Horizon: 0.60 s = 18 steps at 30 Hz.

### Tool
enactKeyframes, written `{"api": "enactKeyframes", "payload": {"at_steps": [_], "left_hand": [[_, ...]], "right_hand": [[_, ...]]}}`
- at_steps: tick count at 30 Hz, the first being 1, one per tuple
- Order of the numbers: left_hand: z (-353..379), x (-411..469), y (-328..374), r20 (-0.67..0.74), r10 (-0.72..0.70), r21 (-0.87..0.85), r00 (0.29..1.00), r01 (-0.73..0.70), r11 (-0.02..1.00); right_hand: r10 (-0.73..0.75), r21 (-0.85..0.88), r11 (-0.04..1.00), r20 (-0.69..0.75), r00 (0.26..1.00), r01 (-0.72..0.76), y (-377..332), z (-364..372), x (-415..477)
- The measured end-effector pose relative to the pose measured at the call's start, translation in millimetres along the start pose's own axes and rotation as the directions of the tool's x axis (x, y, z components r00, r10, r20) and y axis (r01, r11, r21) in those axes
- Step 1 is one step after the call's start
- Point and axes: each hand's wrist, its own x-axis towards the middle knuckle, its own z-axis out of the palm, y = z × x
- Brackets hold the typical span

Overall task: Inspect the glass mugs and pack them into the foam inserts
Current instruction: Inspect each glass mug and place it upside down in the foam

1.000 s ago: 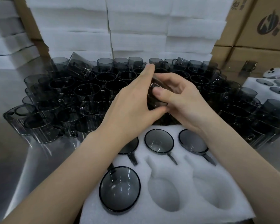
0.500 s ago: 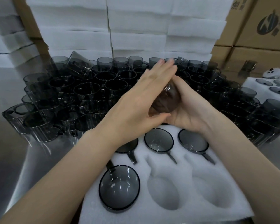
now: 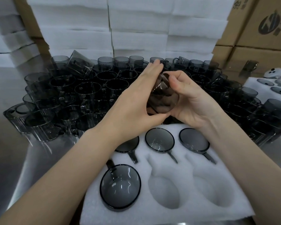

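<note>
A smoky glass mug (image 3: 163,98) is held tilted above the white foam insert (image 3: 167,213), its mouth turned toward me. My left hand (image 3: 133,101) cups its left side with straight fingers and the thumb under the rim. My right hand (image 3: 190,101) grips its right side, fingers curled behind it and thumb over the top. The insert holds several mugs: three in the far row (image 3: 159,141) and one in the near left pocket (image 3: 120,186). Two near pockets (image 3: 165,191) are bare foam.
A dense crowd of loose dark glass mugs (image 3: 88,90) covers the steel table (image 3: 5,88) behind the insert. Stacked foam sheets (image 3: 136,30) and cardboard boxes (image 3: 266,26) stand at the back. Another filled foam insert (image 3: 253,85) lies at far right.
The mug has been turned in my hands from side-on to mouth facing me. My left fingers straightened along its side, and my right thumb lifted over the top.
</note>
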Motion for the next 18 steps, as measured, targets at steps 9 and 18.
{"api": "enactKeyframes", "payload": {"at_steps": [9, 18], "left_hand": [[-1.0, 1.3, 3.2, 0.032, 0.039, -0.031, 0.999, -0.038, 0.999], [-7.2, 2.8, -4.1, -0.077, -0.224, -0.654, 0.972, 0.120, 0.747]], "right_hand": [[0.090, 0.042, 0.995, -0.004, 0.996, -0.090, -0.5, 4.2, -2.0], [-0.070, -0.475, 0.879, -0.065, 0.995, 0.031, -23.7, 19.8, -23.3]]}}
